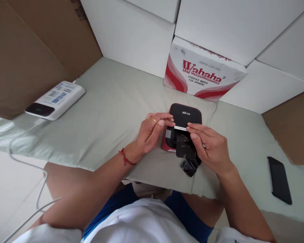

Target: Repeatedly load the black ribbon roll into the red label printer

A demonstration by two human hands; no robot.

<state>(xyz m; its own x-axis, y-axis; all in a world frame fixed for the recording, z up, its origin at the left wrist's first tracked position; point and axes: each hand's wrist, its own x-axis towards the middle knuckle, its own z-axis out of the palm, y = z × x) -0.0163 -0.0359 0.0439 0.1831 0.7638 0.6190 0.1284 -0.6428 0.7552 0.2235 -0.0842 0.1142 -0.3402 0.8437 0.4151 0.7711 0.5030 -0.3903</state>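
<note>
A small black device (185, 116) with a red underside lies on the pale green cloth (111, 111) near the table's front edge. My left hand (152, 133) and my right hand (207, 146) meet just in front of it, fingers pinched together on a black plastic wrapper (186, 148) with a thin white label strip along its top edge. The wrapper's crumpled lower end hangs below my right palm. A gold ring shows on my left hand and a red string circles that wrist.
A white power bank (56, 99) with a white cable (27, 162) lies at the left. A black phone (279, 179) rests at the right. White boxes and a red-printed Wahaha carton (202, 76) wall the back; brown cardboard (27, 50) stands at left.
</note>
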